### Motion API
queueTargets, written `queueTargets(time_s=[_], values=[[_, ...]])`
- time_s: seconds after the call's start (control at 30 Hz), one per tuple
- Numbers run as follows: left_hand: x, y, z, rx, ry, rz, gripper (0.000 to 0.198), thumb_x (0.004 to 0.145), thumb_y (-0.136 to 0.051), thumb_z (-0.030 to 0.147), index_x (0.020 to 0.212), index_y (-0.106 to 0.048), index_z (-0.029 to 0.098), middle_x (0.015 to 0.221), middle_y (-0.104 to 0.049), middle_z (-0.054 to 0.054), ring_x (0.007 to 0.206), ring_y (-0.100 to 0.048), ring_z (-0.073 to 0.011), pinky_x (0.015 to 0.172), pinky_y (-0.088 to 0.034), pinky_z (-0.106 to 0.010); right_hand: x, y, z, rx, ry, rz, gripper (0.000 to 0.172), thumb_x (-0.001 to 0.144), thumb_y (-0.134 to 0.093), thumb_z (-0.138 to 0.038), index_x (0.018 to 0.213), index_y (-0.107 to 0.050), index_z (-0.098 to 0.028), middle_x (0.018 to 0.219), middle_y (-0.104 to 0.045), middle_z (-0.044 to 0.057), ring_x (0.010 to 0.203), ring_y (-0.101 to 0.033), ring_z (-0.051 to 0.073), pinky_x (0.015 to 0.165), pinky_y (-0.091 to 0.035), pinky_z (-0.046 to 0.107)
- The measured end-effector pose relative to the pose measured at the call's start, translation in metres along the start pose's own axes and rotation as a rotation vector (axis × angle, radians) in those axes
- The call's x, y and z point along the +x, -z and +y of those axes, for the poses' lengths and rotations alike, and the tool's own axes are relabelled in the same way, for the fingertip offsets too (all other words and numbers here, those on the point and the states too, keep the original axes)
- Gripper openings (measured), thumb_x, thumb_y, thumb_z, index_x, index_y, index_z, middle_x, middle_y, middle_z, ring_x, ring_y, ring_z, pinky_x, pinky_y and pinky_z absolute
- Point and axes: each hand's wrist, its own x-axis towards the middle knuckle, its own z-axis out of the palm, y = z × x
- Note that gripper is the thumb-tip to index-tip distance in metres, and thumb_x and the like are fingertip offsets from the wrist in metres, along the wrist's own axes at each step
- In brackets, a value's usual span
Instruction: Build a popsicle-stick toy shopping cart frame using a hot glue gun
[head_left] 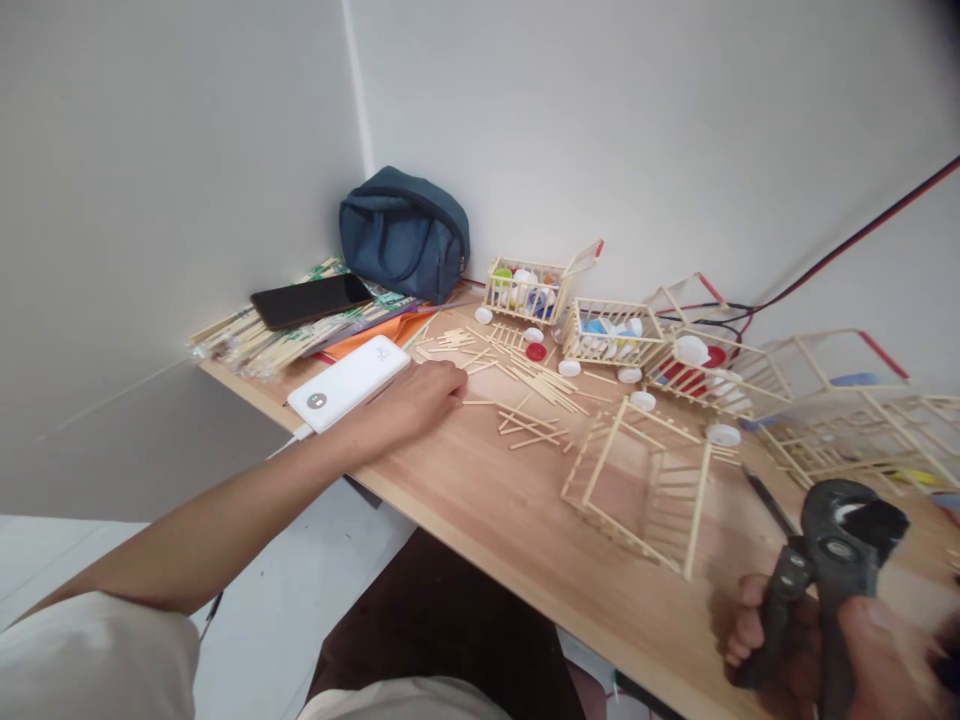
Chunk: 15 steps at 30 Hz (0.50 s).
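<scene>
In the head view, my right hand (885, 650) is wrapped around the handles of a black pipe cutter (836, 550) at the lower right, above the table edge. My left hand (431, 395) rests on the table with its fingers curled together. Whatever they hold, if anything, is hidden. Loose thin wooden sticks (551, 385) lie just right of those fingers. Between my hands stands an open stick frame (652, 490) with slatted sides. Beside my left wrist lies a white power bank (349, 380) with a cable plugged in.
Along the wall stand several stick-built carts (529, 290) with white cap wheels, some filled with bottle caps. A blue bag (405, 235) sits in the corner. A black phone (311, 300) lies on packs of sticks (251, 340). A dark pen (769, 500) lies near the cutter.
</scene>
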Motion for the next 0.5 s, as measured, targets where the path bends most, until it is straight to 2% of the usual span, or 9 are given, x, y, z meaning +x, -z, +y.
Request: queueTargets(time_s=[0.07, 0.17, 0.3, 0.37, 0.5], values=[[-0.002, -0.002, -0.002, -0.002, 0.04, 0.04, 0.013, 0.079, -0.048, 0.013, 0.071, -0.057, 0.018, 0.078, -0.061, -0.003, 0.071, -0.052, -0.017, 0.064, -0.033, -0.029, -0.003, -0.013, -0.008, 0.026, -0.024, 0.055, 0.049, 0.054, -0.069, -0.074, 0.074, -0.061, -0.03, 0.062, -0.057, 0.005, 0.043, -0.052, 0.019, 0.035, -0.046, 0.035], [0.007, 0.001, -0.006, -0.032, 0.091, 0.077, 0.011, 0.079, -0.049, 0.014, 0.074, -0.058, 0.017, 0.076, -0.062, -0.004, 0.07, -0.053, -0.0171, 0.062, -0.033, -0.028, -0.007, -0.016, -0.01, 0.055, -0.067, 0.061, 0.049, 0.052, -0.07, -0.074, 0.069, -0.061, -0.029, 0.061, -0.056, 0.005, 0.044, -0.052, 0.018, 0.038, -0.047, 0.034], [0.033, 0.004, 0.004, -0.113, 0.04, 0.0, 0.013, 0.079, -0.056, 0.019, 0.085, -0.066, 0.015, 0.071, -0.066, -0.001, 0.063, -0.057, -0.0137, 0.058, -0.038, -0.024, -0.005, -0.009, -0.003, 0.106, -0.08, 0.041, 0.045, 0.055, -0.07, -0.071, 0.07, -0.063, -0.029, 0.062, -0.056, 0.005, 0.046, -0.052, 0.018, 0.038, -0.046, 0.034], [0.044, -0.003, 0.014, -0.128, -0.012, -0.027, 0.014, 0.078, -0.058, 0.018, 0.086, -0.069, 0.015, 0.072, -0.068, 0.0, 0.064, -0.059, -0.013, 0.059, -0.039, -0.023, -0.004, -0.008, -0.001, 0.12, -0.083, 0.043, 0.043, 0.056, -0.072, -0.068, 0.071, -0.063, -0.029, 0.064, -0.057, 0.005, 0.047, -0.053, 0.018, 0.039, -0.047, 0.033], [0.059, -0.026, 0.031, -0.083, -0.132, -0.044, 0.012, 0.074, -0.059, 0.011, 0.072, -0.069, 0.017, 0.073, -0.067, -0.002, 0.073, -0.058, -0.0156, 0.067, -0.038, -0.026, -0.004, -0.011, -0.003, 0.158, -0.094, 0.062, 0.051, 0.046, -0.081, -0.065, 0.071, -0.061, -0.026, 0.063, -0.058, 0.003, 0.048, -0.054, 0.017, 0.04, -0.049, 0.03]])
